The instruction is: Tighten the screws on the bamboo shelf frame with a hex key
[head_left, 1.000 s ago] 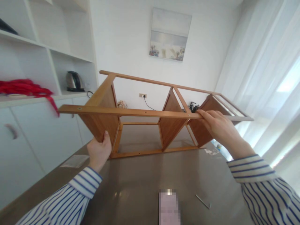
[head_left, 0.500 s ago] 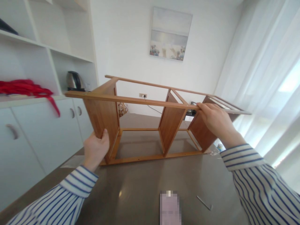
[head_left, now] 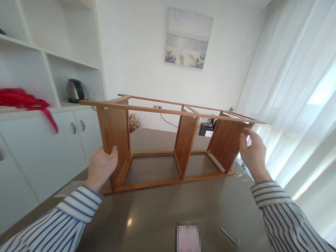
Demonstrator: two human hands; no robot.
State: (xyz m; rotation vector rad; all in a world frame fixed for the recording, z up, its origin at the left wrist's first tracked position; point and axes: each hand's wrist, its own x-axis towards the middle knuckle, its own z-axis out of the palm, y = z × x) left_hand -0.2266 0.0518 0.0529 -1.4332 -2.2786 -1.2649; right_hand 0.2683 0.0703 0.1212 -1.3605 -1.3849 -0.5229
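Note:
A brown wooden shelf rack (head_left: 189, 140) lies on its side on the grey table (head_left: 157, 213), with several board panels between its rails. My left hand (head_left: 101, 166) grips the edge of the left end panel, thumb on the inner face and fingers behind it. At the other end, my right hand (head_left: 254, 150) is beside the right panel, below the top rail. Its fingers are bent with a gap to the thumb, and nothing shows between them; whether it touches the panel is unclear. An L-shaped hex key (head_left: 229, 236) lies on the table near me.
A blurred-out pinkish phone-like object (head_left: 188, 239) rests at the table's near edge. White cabinets (head_left: 65, 140) stand at left, with a kettle (head_left: 75, 90) and red cloth (head_left: 23, 101) on their shelves. White curtains (head_left: 286, 105) hang at right. A coffee maker (head_left: 210, 123) is behind the rack.
My right hand has left the top rail and moved right and down to beside the right end panel. The rack's raised rails have tipped slightly away. My left hand keeps its grip.

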